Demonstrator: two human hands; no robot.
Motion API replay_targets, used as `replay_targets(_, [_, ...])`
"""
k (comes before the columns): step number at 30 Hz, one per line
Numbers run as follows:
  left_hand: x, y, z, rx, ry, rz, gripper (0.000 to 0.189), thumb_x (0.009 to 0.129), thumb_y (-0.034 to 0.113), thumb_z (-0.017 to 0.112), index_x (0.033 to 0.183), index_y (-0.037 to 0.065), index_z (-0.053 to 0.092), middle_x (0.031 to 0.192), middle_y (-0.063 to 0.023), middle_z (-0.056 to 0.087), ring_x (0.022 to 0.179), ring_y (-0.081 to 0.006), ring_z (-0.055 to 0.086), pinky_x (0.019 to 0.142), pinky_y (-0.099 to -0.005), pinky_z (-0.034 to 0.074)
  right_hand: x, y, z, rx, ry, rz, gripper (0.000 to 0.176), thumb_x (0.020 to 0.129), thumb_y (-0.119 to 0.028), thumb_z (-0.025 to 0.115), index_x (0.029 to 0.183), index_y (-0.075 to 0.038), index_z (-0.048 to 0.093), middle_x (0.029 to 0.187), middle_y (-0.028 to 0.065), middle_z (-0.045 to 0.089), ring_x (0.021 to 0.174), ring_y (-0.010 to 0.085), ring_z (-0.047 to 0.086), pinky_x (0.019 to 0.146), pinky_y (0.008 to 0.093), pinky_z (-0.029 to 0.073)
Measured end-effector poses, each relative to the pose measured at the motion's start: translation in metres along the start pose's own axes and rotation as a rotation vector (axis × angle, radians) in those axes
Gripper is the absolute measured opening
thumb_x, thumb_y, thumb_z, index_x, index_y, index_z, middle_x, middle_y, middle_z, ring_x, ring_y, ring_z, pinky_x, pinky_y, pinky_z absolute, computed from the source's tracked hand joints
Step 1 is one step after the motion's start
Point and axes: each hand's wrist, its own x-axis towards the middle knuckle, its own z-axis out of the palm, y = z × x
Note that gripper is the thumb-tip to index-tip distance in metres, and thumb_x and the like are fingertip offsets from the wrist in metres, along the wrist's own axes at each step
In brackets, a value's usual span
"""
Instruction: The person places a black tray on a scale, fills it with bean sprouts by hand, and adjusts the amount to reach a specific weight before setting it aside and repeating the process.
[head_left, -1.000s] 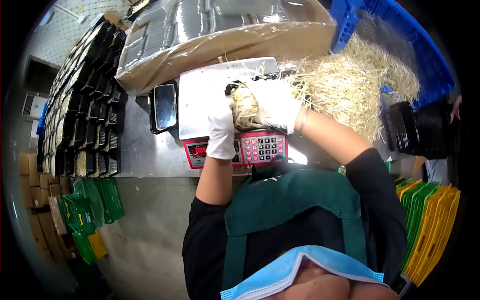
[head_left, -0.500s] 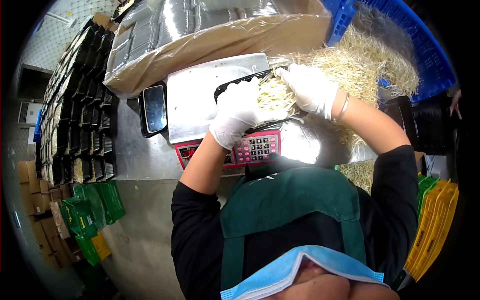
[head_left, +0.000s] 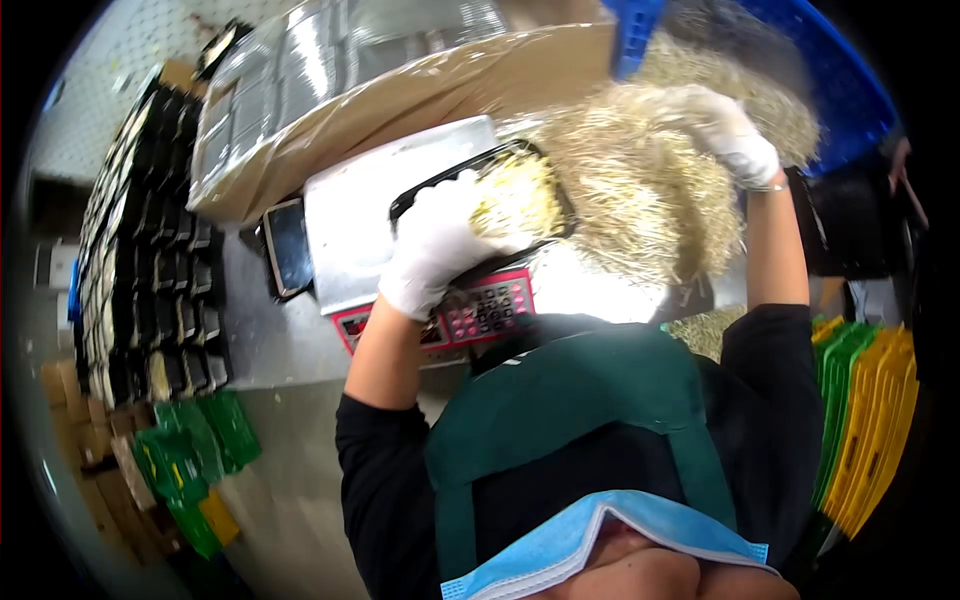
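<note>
Centre: black tray (head_left: 450, 180) steadied over the scale (head_left: 350, 215) by the left hand (head_left: 437, 247), grip closed on its rim so the contents are retained; upper right: right hand (head_left: 725, 130) on the sprout heap (head_left: 640, 200), grip indiscernible.

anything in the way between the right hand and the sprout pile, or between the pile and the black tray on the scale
Nothing visible. The right hand is at the top of the sprout pile, which lies against the black tray. The left hand grips the tray's other end, clear of that path.
</note>
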Motion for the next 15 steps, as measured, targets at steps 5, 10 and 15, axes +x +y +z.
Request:
replay_targets(5, [0.003, -0.008, 0.008, -0.045, 0.004, 0.099, 0.065, 0.064, 0.05, 0.081, 0.101, 0.0, 0.062, 0.072, -0.0132, 0.064, 0.068, -0.0304, 0.063, 0.06, -0.0361, 0.051, -0.145, -0.015, -0.116, -0.207, 0.67, 0.936, 0.037, 0.088, -0.012, 0.064, 0.122, 0.0, 0.057, 0.115, 0.0066, 0.065, 0.104, 0.0157, 0.062, 0.077, 0.0232, 0.051])
replay_targets(10, [-0.007, -0.011, -0.002, -0.143, -0.154, -0.03, 0.082, 0.061, 0.044, 0.081, 0.123, -0.002, 0.055, 0.102, -0.0181, 0.06, 0.099, -0.034, 0.055, 0.088, -0.0404, 0.045, -0.26, 0.094, -0.115, 0.328, 0.422, 0.906, 0.05, 0.088, -0.025, 0.066, 0.128, 0.003, 0.052, 0.123, 0.0132, 0.06, 0.111, 0.0216, 0.057, 0.091, 0.0303, 0.046])
replay_targets(15, [-0.026, -0.019, -0.018, -0.115, -0.125, -0.032, 0.082, 0.06, 0.042, 0.082, 0.124, 0.0, 0.055, 0.1, -0.0168, 0.06, 0.1, -0.0336, 0.054, 0.089, -0.0391, 0.045, -0.252, 0.041, -0.072, -0.294, 0.507, 1.049, 0.061, 0.085, -0.032, 0.07, 0.128, 0.006, 0.05, 0.122, 0.0173, 0.061, 0.112, 0.0231, 0.057, 0.097, 0.0293, 0.041])
